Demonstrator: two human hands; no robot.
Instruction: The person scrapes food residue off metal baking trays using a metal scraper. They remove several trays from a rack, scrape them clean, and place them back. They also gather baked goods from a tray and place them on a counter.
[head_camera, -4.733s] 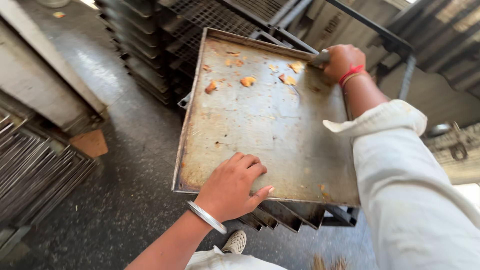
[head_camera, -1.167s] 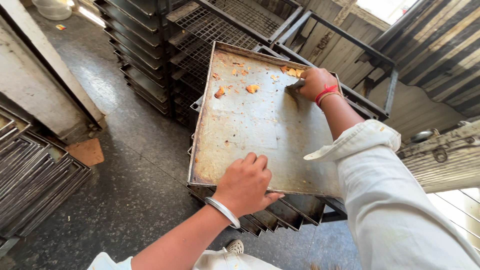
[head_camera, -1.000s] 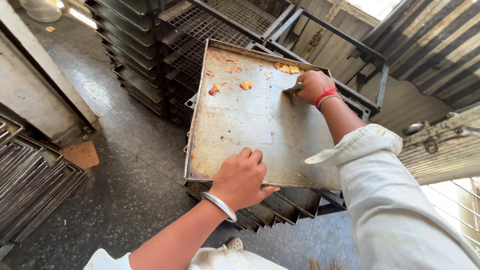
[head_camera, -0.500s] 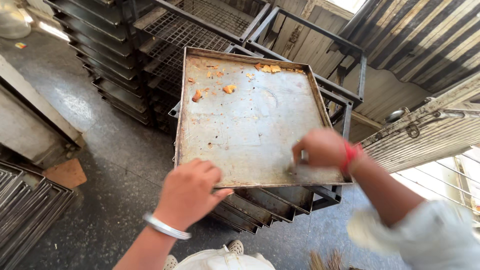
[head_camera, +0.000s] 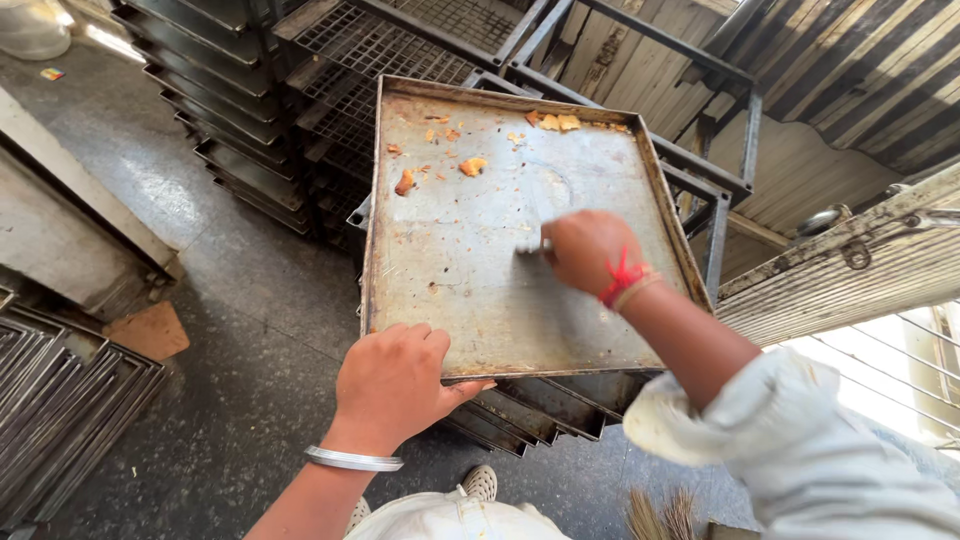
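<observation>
Left hand (head_camera: 395, 385) grips near edge of baking tray (head_camera: 480, 270); right hand (head_camera: 590, 250) clutches scraper (head_camera: 532, 246). Tray likely stiff, greasy; hold edges.

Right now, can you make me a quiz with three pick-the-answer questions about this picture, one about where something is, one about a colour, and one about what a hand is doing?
1. Where do the orange crumbs lie on the metal tray?
A. at its far end
B. under the left hand
C. on the floor

2. What colour is the thread on the right wrist?
A. blue
B. red
C. green

3. What is the left hand doing?
A. hanging free
B. holding a broom
C. gripping the tray's near edge

Answers: 1 A, the crumbs sit near the far rim. 2 B, the thread is bright red. 3 C, its fingers curl over the near rim.
</observation>
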